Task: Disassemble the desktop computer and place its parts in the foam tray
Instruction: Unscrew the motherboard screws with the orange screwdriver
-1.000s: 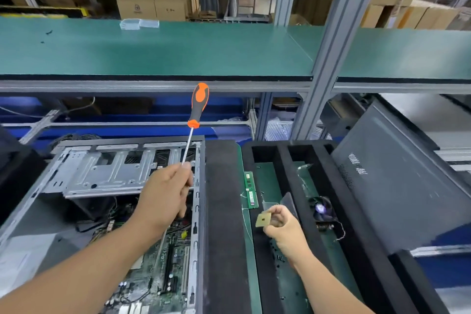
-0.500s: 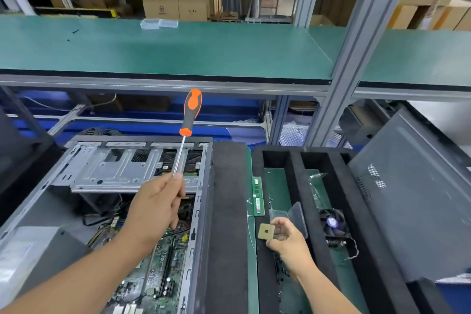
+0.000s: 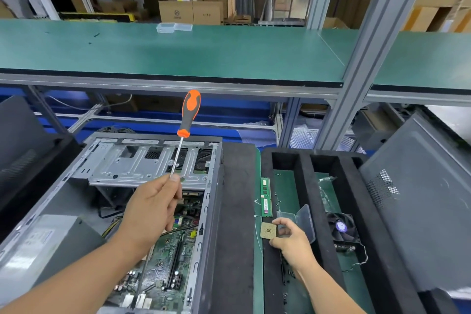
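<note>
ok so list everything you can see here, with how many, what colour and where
computer case: one, grey, open, left
circuit board: one, green, inside the case
power supply: one, grey, case near left
foam tray: one, black, right of the case
memory stick: one, green, tray's left slot
fan: one, black, tray's right slot
clear plastic box: one, open, by the right hand
side panel: one, grey, far right
screwdriver: one, orange and black, handle up
chip: one, gold
left hand: grips the screwdriver's shaft
right hand: pinches the chip

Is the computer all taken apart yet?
Not yet. A memory stick and a fan already lie in the foam tray. The right hand holds the processor chip; the left hand holds a screwdriver. The motherboard remains in the case.
</note>
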